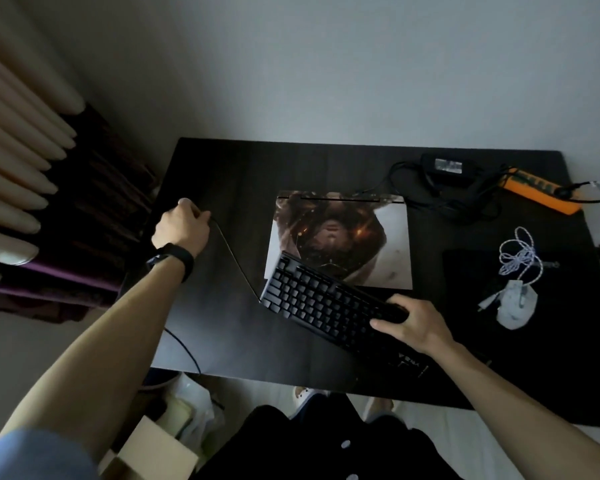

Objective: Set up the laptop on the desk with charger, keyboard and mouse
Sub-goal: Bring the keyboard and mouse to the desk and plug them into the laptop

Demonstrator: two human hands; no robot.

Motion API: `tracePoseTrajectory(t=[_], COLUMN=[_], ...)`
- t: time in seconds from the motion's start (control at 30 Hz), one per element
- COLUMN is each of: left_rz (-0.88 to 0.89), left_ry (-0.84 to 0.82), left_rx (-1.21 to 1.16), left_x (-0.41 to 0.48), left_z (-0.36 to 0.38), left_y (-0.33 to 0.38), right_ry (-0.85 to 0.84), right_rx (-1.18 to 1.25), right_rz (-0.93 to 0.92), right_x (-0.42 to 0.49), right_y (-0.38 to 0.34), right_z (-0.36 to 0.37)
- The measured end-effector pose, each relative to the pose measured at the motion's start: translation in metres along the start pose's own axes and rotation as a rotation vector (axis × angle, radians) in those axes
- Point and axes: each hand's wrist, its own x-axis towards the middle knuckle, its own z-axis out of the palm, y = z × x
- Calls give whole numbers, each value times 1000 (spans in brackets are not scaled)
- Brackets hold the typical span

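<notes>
Right hand (413, 323) grips the right end of the keyboard (319, 303), which sits crooked, overlapping the near edge of the closed laptop (340, 233). Left hand (181, 226) is curled round the keyboard cable (232, 254), out left over the desk (222, 174). Risk imo: yank that cable and the keyboard scrapes the lid, or the slack hanging off the front snags.

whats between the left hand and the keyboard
In the head view, only a thin black cable, running from the left hand over bare dark desk to the keyboard's left end.
</notes>
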Motion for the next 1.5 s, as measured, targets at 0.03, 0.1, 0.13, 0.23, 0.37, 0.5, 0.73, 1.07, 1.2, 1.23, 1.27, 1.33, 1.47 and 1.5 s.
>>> tracePoseTrajectory(t=[0.03, 0.1, 0.13, 0.23, 0.37, 0.5, 0.73, 1.07, 1.2, 1.23, 1.27, 1.33, 1.47, 1.5], left_rz=[-7, -48, -71, -138, -256, -108, 223, 292, 301, 307, 313, 331, 377, 396], left_ry=[-6, -19, -20, -19, -9, -36, -146, -206, -187, -188, -193, -207, -283, -309], left_rx=[-21, -6, 30, 114, -45, -287, -391, -494, -630, -641, -641, -625, -532, -508], left_x=[-2, -4, -3, -1, 3, 4, -46, -62, -53, -52, -52, -51, -54, -54], left_z=[2, 6, 8, 10, 11, 11, 35, 32, 23, 23, 23, 26, 31, 32], left_y=[1, -1, -6, -29, -39, -4, 43, 49, 57, 58, 58, 58, 54, 54], right_ry=[6, 23, 32, 69, 94, 33, -84, -109, 35, 36, 31, 27, -41, -35], right_rx=[-1, 3, 14, 53, 5, -182, -299, -167, -99, -49, 0, 23, -259, -316], right_rz=[5, 13, 11, -11, -16, -57, -102, -82, -93, -54, -19, -6, -26, -26], right_x=[1, 2, 1, -4, -6, 5, 38, 56, 59, 61, 64, 66, 58, 53], right_y=[-2, -4, -4, 0, 6, -1, -15, 7, -2, -6, -8, -9, -10, -14], right_z=[4, 10, 11, 11, 9, 9, 39, 79, 82, 80, 79, 75, 68, 67])
